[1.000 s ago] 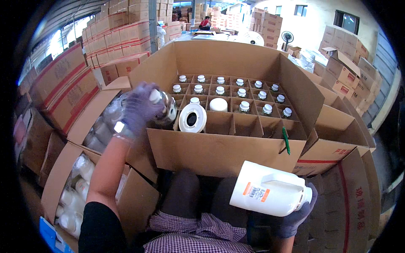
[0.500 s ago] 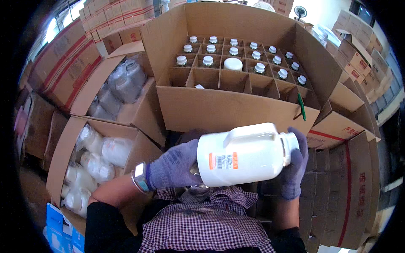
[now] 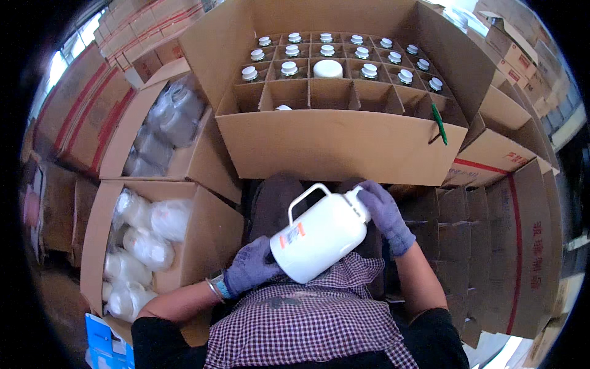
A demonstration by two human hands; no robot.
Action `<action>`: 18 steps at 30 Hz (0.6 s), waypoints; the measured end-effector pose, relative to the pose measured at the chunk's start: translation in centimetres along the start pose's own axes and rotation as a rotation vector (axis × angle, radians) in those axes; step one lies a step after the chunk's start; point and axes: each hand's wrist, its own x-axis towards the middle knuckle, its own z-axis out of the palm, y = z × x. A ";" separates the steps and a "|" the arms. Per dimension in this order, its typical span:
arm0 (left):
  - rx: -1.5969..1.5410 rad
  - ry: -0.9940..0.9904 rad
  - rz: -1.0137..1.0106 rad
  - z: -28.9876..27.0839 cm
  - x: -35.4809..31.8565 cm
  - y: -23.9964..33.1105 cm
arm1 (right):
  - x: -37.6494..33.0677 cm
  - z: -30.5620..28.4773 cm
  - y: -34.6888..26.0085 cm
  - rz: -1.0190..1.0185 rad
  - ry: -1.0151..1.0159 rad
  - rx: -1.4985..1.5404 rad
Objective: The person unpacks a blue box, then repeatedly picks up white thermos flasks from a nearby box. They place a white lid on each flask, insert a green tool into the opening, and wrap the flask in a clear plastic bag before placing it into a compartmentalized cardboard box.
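Jug (image 3: 322, 237) tilted, neck up-right toward divided carton (image 3: 344, 144); left hand (image 3: 251, 269) cups base, right hand (image 3: 384, 212) fingers closed on cap end.

Stacked cardboard cartons (image 3: 80, 117) crowd the room on every side. Daylight comes through a window (image 3: 74, 46) at upper left. Flattened brown cardboard (image 3: 522, 246) covers the right.

Big brown carton (image 3: 344, 144) w/ divider grid sat straight ahead, white-capped bottles (image 3: 289, 69) in its back cells. White jug (image 3: 322, 237) in front carried a small orange-and-white label (image 3: 290, 236). Left cartons (image 3: 203, 227) held clear-bagged white jugs (image 3: 147, 243). Red-striped boxes (image 3: 80, 104) stacked upper left; blue package (image 3: 101, 335) bottom left.
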 end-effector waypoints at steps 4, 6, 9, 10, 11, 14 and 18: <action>-0.249 0.468 0.337 0.5 3.5 0.3 | -0.8 -1.8 -1.5 0.038 0.108 0.291; -0.565 0.569 0.392 -0.4 5.1 2.4 | -2.5 -1.1 -3.9 -0.163 0.212 0.262; -0.188 0.287 0.412 -3.5 6.3 -0.2 | -4.9 -0.3 -7.2 -0.482 0.430 0.082; -0.207 0.207 0.411 -4.0 7.1 -1.9 | -5.9 -0.5 -9.2 -0.626 0.435 -0.022; -0.127 0.174 0.478 -4.1 7.5 -2.1 | -6.5 -0.6 -11.0 -0.772 0.433 -0.173; -0.035 0.057 0.585 -4.1 7.4 -1.7 | -7.2 0.1 -13.6 -1.059 0.333 -0.247; -0.132 0.033 0.496 -3.0 6.5 0.1 | -7.6 0.9 -15.2 -1.095 0.213 -0.103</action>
